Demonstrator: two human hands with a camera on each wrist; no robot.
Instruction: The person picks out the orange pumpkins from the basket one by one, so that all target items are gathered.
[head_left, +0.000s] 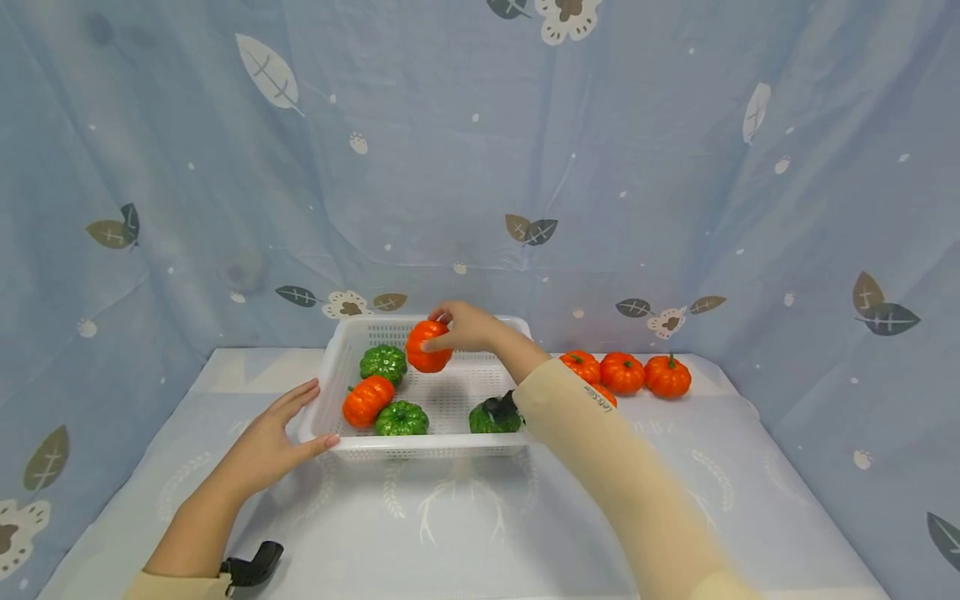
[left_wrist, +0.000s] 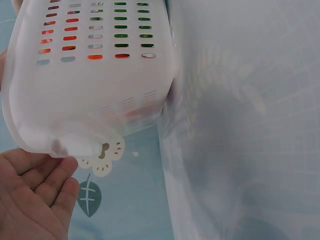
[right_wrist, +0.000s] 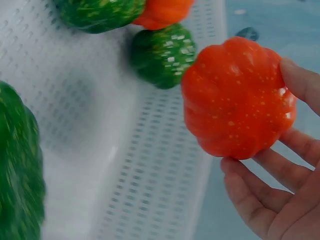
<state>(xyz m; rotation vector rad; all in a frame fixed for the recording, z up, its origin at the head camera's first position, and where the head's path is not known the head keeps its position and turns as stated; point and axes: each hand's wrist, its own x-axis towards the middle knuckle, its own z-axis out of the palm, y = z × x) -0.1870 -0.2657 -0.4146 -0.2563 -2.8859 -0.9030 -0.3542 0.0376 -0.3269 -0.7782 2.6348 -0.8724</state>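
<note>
My right hand (head_left: 467, 327) pinches an orange pumpkin (head_left: 429, 347) between thumb and fingers, up over the far side of a white plastic basket (head_left: 435, 442). In the right wrist view the held pumpkin (right_wrist: 239, 97) shows its ribbed, speckled side. Inside the basket, an orange pumpkin (head_left: 368, 401) lies on its side between two green pumpkins, one behind (head_left: 383, 364) and one in front (head_left: 402, 418). Another green pumpkin (head_left: 493, 416) sits at the near right, partly covered by the right wrist's camera. My left hand (head_left: 262, 446) rests at the basket's left end, fingers extended, thumb on the near-left corner.
Right of the basket stand several more orange pumpkins (head_left: 622, 373), one of them partly behind the right sleeve (head_left: 600, 433). A patterned blue curtain (head_left: 450, 167) hangs right behind the white-covered table (head_left: 450, 533). The left wrist's black camera (head_left: 255, 565) shows at the lower left.
</note>
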